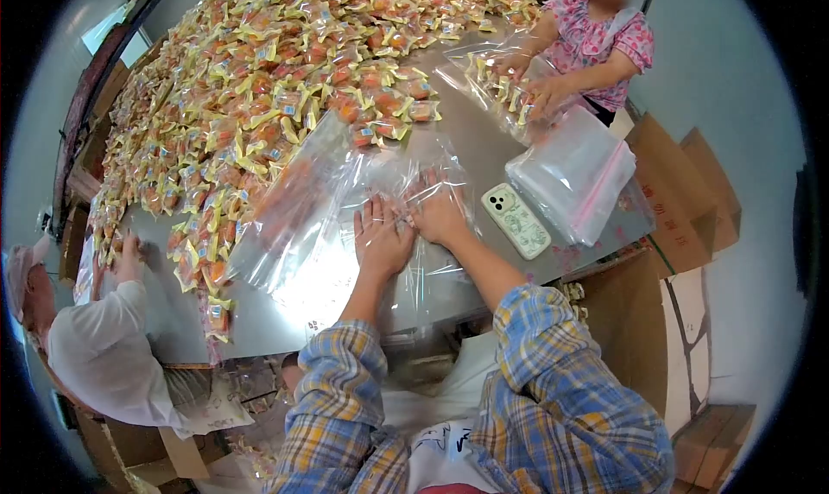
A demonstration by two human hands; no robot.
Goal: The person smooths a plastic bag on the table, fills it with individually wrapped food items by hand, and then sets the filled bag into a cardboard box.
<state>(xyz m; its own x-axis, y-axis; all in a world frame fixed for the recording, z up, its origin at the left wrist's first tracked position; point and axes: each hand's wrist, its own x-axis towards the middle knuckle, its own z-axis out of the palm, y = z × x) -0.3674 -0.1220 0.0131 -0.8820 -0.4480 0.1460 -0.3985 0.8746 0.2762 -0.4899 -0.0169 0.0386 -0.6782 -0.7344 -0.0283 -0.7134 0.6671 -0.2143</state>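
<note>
A large clear plastic bag (302,209) lies spread on the metal table in front of me. My left hand (382,239) rests on it, fingers stretched out and a ring showing on one finger. Close beside it, my right hand (439,211) also lies on the film with its fingers extended. The thumbs of both hands nearly meet. Shiny folds cover part of the fingers, and I cannot tell whether any are inside the bag. Just beyond the bag is a big heap of small wrapped snack packets (259,88), yellow and orange.
A phone in a patterned case (515,221) and a stack of clear bags (574,174) lie to the right. A person in a pink top (596,36) handles a bag of packets across the table. Another person in white (104,347) works at the left. Cardboard boxes (678,196) stand at right.
</note>
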